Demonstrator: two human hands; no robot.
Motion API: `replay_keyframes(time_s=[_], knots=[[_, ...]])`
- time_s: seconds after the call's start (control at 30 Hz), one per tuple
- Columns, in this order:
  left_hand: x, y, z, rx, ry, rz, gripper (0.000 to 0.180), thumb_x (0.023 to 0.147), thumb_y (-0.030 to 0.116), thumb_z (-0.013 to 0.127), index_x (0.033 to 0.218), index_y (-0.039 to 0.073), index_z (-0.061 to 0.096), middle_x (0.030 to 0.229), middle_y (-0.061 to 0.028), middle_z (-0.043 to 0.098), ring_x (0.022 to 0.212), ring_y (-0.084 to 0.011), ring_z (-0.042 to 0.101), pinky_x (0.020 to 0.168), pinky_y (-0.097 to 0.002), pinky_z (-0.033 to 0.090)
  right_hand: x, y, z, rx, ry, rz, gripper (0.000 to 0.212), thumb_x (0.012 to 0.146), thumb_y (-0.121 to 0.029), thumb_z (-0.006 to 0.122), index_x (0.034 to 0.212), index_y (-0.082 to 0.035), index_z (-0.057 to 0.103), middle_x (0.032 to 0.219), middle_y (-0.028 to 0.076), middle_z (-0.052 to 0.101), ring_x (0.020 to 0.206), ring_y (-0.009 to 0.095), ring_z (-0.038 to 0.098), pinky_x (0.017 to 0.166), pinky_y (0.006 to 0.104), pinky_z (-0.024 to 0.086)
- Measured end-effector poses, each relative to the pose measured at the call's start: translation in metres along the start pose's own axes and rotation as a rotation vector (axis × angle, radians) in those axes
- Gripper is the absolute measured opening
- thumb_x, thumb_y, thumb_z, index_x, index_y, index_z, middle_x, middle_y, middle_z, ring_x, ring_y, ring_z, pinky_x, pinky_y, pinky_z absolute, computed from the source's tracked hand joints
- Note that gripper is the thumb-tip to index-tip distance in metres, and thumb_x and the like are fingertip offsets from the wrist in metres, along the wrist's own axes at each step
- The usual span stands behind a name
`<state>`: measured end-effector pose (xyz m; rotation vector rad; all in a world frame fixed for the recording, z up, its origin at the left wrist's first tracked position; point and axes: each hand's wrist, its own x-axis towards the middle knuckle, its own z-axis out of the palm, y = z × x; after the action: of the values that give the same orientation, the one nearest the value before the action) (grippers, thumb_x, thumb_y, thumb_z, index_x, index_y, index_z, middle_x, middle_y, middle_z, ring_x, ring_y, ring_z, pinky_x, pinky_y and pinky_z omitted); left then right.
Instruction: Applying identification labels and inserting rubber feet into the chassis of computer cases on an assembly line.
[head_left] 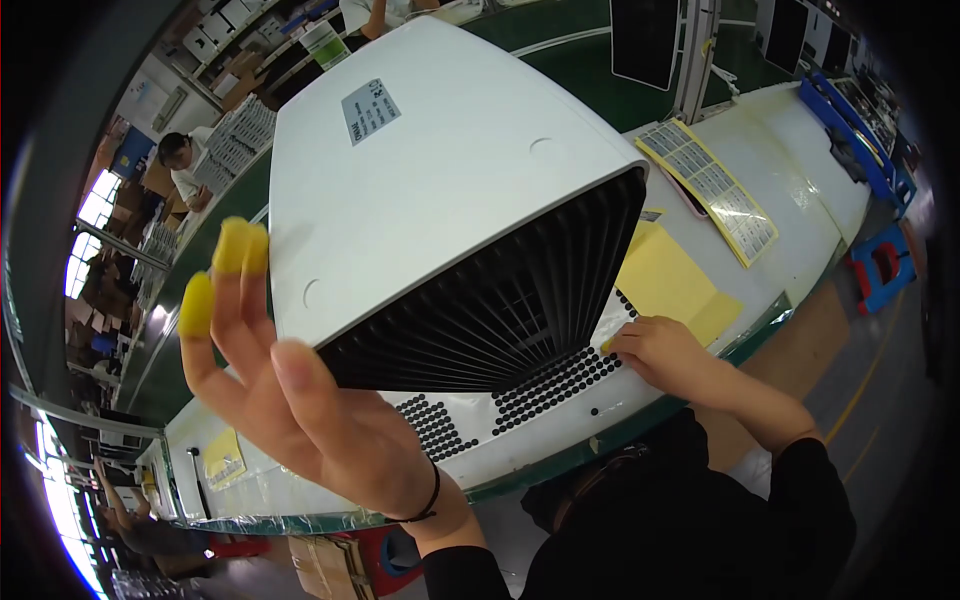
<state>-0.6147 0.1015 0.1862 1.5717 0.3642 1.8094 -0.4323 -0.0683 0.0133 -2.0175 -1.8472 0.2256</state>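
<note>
A large white housing [440, 130] with a black ribbed grille [520, 300] stands tilted on the bench. A grey printed label [370, 112] and shallow round recesses mark its white face. My left hand [310, 400] is at the housing's near left corner, fingers stretched and apart, with yellow finger cots on several fingertips. Whether it touches the housing I cannot tell. Right of the grille, my right hand [660, 355] pinches at the edge of a white sheet of small round black pads [555, 392]; what is between its fingertips is hidden. More black pads [435, 428] show under the housing's left side.
Yellow backing paper [665, 280] and a sheet of printed labels [710, 190] lie on the bench at the right. One loose black pad [595, 411] sits near the front edge. A blue tray [850, 140] is far right. Other people work at the left and back.
</note>
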Motion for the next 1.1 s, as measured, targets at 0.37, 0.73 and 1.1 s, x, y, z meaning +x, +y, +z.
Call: replay_keyframes(time_s=[0.37,0.73,1.1], knots=[[-0.160,-0.053,-0.107,0.834,-0.571,-0.383,0.049,0.087,0.001,0.061,0.130,-0.005,0.039,0.099,-0.0154,0.067,0.092,-0.0262,0.064,0.087,-0.0347,0.047,-0.004,-0.004,0.024,-0.096,0.092,-0.097,0.018,0.072,-0.004,0.062,0.090,-0.003,0.065,0.085,0.007,0.057,0.081,0.024,0.059,0.074,0.0344,0.050],[-0.209,-0.057,-0.100,0.965,-0.564,-0.350,0.046,0.084,-0.005,0.059,0.128,-0.004,0.046,0.096,-0.0142,0.066,0.082,-0.0236,0.063,0.068,-0.0308,0.051,0.003,0.000,0.021,-0.129,0.026,-0.101,0.014,0.075,-0.007,0.059,0.088,-0.002,0.058,0.089,0.010,0.054,0.087,0.026,0.054,0.079,0.0365,0.046],[-0.198,-0.057,-0.108,0.698,-0.518,-0.684,0.041,0.083,-0.005,0.063,0.121,0.002,0.051,0.096,-0.0093,0.061,0.075,-0.0139,0.058,0.065,-0.0258,0.047,0.012,-0.004,-0.034,-0.041,0.132,-0.126,0.015,0.073,-0.003,0.062,0.086,-0.002,0.054,0.085,0.012,0.052,0.084,0.029,0.052,0.076,0.0380,0.043]])
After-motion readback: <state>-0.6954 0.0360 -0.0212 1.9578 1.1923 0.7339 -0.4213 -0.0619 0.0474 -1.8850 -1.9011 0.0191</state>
